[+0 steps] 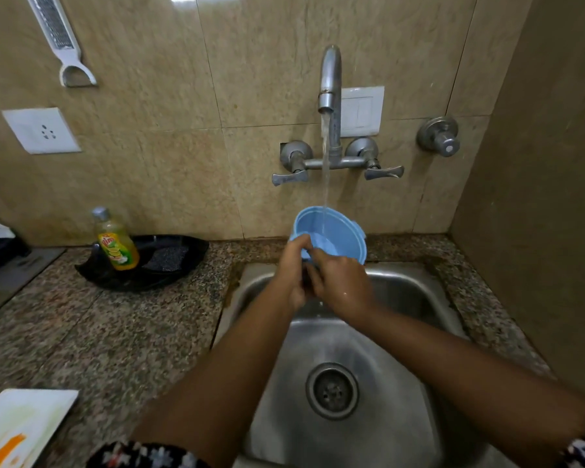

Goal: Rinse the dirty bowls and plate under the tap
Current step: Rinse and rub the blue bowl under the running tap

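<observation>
blue bowl [331, 231] over sink's [419, 298] far edge, under tap [330, 79], mouth tilted toward person | left hand [293, 268] grip holds near rim | right hand [340, 282] touches rim, nearer; closure unclear

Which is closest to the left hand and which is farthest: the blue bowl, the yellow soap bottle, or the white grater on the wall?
1. Blue bowl: held in the left hand, under the water.
2. Yellow soap bottle: off to the left, standing on the black tray.
3. White grater: high up on the wall, far left.
</observation>
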